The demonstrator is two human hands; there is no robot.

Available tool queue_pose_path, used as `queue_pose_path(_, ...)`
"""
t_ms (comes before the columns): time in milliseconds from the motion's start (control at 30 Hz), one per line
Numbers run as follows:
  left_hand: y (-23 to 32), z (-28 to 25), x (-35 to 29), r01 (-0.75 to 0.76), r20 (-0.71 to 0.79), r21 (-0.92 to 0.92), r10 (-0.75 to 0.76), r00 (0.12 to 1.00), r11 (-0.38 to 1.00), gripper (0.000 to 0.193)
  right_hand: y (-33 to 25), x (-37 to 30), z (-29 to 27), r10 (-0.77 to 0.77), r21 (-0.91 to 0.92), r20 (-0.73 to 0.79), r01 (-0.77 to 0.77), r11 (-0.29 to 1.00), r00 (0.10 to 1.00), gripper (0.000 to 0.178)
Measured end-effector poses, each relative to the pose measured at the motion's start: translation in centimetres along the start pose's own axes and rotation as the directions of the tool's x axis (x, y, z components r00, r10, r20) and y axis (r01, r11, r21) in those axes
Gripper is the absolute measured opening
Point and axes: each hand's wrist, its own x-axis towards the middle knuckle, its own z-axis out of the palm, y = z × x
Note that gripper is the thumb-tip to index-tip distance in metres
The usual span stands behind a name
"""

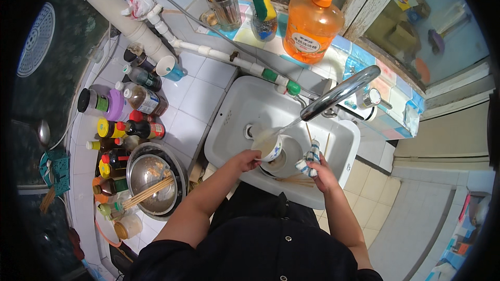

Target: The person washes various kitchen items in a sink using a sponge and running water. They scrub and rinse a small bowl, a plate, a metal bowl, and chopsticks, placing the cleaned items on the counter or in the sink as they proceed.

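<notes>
White bowl (272,149), small blue pattern on its outer wall, held tilted inside the sink (223,105) beneath running water from the chrome tap (341,93). Left hand (247,160) has its near-left rim; fingers drawn in close, pinching the wall — the far fingertips are hidden. Right hand (325,175) near it, fingers curled round a bunched striped cloth (308,162), apart from the bowl.

Handling, by judgement: probably ceramic, stiff, light enough for one hand; slippery wet, apt to chip against the sink. Surest hold: thumb inside the rim, fingers outside, or the foot cupped from below. Cloth soft, limp, gives under grip.

Outward: round vessel (292,152) under and beside the bowl, contents unclear; thin sticks (297,180) at the sink's near side. Leftward on tiles, metal basin (182,176) with chopsticks (148,193) across it, then crowded bottles (145,105). Beyond the sink — ledge with orange pump bottle (312,23) and yellow-green sponge (264,3).
</notes>
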Motion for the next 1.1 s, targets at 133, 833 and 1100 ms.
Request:
queue_pose_path(133,0.9,1.2,-2.8,-0.254,0.033,0.073,0.253,0.967,0.964,0.032,-1.5,-0.7,1.1,0.066,0.063,-0.039,-0.064,0.996,0.997,0.051)
queue_pose_path(833,-0.4,-3.8,0.1,-0.125,-0.278,0.81,0.563,0.778,0.573,0.049,8.2,5.3,-3.2,0.422,-0.157,-0.223,-0.459,0.874,0.879,0.048)
queue_pose_path(1100,-0.1,-5.1,-2.0,-0.176,-0.252,0.756,0.529,0.81,0.631,0.053,13.0,8.7,-1.6,0.382,-0.102,-0.359,-0.443,0.891,0.852,0.043)
